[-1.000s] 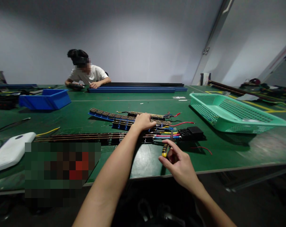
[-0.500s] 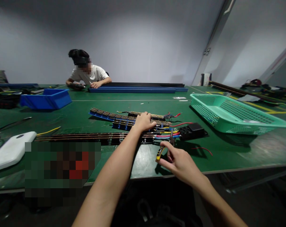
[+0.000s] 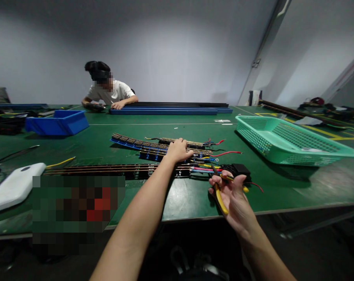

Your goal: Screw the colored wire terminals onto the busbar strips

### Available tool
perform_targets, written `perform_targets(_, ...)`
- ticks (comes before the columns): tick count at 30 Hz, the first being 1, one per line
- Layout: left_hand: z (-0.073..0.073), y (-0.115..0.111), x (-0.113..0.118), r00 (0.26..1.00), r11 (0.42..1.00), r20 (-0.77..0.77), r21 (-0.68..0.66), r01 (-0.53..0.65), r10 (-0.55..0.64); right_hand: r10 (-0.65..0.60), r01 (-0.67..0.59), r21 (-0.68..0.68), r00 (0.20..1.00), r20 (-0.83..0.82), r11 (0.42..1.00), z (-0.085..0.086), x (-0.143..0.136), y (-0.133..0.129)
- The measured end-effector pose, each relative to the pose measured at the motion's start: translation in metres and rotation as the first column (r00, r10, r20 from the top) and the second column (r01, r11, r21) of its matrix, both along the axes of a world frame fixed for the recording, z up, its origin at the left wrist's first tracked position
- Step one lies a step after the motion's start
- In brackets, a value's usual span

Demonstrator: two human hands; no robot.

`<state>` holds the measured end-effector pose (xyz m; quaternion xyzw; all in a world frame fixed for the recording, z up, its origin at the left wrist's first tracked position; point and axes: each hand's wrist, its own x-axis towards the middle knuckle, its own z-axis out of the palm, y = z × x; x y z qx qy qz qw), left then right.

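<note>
My left hand (image 3: 178,151) rests palm down over the blue strips with metal rods (image 3: 153,148), fingers curled round them. In my right hand (image 3: 231,195), turned palm up, are pliers with yellow handles (image 3: 220,200), the handles spread and the jaws pointing up and left toward the wires. A long dark strip with copper-coloured rods (image 3: 106,170) lies nearer the table's front edge. Red, blue and yellow wires (image 3: 204,169) run from its right end to a black block (image 3: 239,170), partly hidden by my right hand.
A green basket (image 3: 294,146) stands at the right, a blue bin (image 3: 61,123) at the left, and a white device (image 3: 17,187) at the front left. Across the table (image 3: 130,127), a person (image 3: 112,93) in a white shirt leans beside long blue bars (image 3: 168,111).
My right hand has turned palm up and moved right with the pliers, whose yellow handles now show spread. The black block has shifted slightly left. My left hand has stayed put.
</note>
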<state>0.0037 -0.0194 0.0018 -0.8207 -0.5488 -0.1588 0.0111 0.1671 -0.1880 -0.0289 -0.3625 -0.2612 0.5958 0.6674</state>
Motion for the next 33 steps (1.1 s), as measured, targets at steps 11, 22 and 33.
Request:
perform_targets(11, 0.0, 0.0, -0.001, 1.0, 1.0, -0.004, -0.005, 0.007, -0.007, 0.101, -0.349, 0.201, 0.682, 0.724, 0.915, 0.004, 0.002, -0.045)
perform_targets(22, 0.002, -0.003, 0.0, 1.0, 1.0, 0.005, -0.016, 0.006, -0.006, 0.121, -0.202, 0.173, 0.911, 0.394, 0.964, 0.002, -0.002, 0.014)
perform_targets(33, 0.002, -0.003, -0.001, 1.0, 1.0, 0.006, -0.015, 0.02, -0.019, 0.167, -0.391, 0.046, 0.495, 0.853, 0.919, 0.01, 0.002, 0.015)
